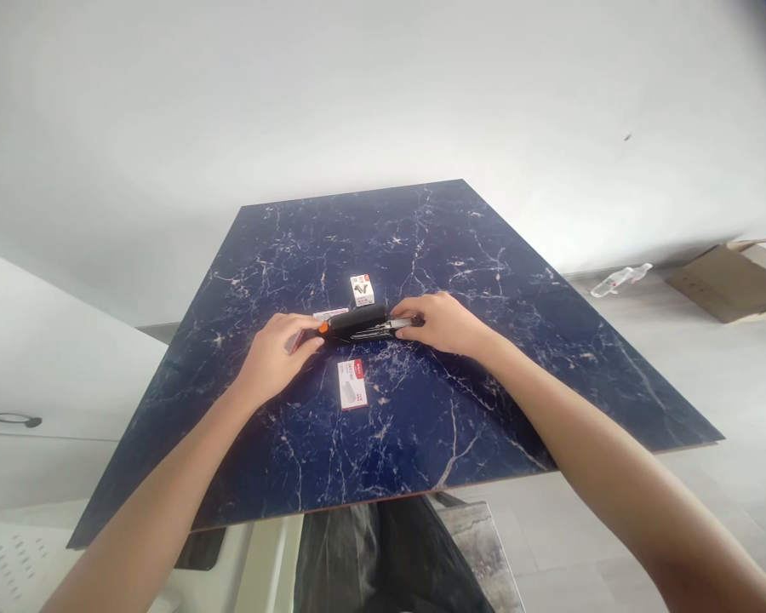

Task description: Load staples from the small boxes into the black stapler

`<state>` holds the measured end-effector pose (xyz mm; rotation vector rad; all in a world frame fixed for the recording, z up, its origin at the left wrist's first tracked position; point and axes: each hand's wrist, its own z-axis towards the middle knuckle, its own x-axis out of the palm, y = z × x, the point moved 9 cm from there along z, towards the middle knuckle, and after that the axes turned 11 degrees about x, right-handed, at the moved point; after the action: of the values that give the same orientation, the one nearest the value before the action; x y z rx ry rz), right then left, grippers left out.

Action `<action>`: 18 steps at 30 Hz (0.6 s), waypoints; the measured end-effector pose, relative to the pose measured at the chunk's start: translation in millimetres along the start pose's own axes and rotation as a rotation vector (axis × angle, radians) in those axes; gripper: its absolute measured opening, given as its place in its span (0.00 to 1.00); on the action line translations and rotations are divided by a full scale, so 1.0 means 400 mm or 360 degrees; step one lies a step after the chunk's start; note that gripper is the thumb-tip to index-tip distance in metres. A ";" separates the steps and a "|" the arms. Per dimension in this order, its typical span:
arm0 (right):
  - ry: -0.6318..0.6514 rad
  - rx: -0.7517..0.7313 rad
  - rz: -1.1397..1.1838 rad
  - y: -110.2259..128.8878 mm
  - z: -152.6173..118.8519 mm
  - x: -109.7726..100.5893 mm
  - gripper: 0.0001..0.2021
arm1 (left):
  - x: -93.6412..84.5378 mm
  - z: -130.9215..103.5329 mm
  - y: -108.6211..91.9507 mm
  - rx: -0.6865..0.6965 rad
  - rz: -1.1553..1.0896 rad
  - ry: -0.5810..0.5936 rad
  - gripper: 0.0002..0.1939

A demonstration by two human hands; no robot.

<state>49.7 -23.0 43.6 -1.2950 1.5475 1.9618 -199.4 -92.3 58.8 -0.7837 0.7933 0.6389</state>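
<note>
A black stapler (359,320) with an orange part at its left end lies across the middle of the dark blue table. My left hand (285,345) has its thumb and fingers closed about that orange end. At the other end, my right hand (435,320) pinches the stapler's metal and black tip. Just behind the stapler stands a small white box (361,290) with a red corner. A flat white and red box (352,384) lies in front of it. Another white packet (330,315) is partly hidden behind the stapler and my left hand.
The blue marbled tabletop (408,443) has its far edge near a white wall. On the floor to the right are a clear plastic bottle (611,282) and a cardboard box (731,281). A white cabinet stands on the left.
</note>
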 end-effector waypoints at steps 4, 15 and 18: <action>0.0068 0.0062 -0.0020 -0.020 -0.010 -0.049 0.26 | 0.000 0.001 0.001 -0.0038 0.0010 0.0026 0.13; 0.0192 -0.0237 -0.0164 0.090 -0.045 0.019 0.09 | 0.017 0.002 -0.014 -0.0218 0.0174 0.0124 0.24; 0.0094 -0.0384 -0.0017 0.139 -0.052 0.045 0.09 | 0.016 -0.002 -0.009 -0.0224 0.0149 0.0087 0.25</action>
<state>9.8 -66.3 62.5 -1.4625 1.3577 2.1748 -193.4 -93.6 54.4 -0.8994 0.8449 0.7660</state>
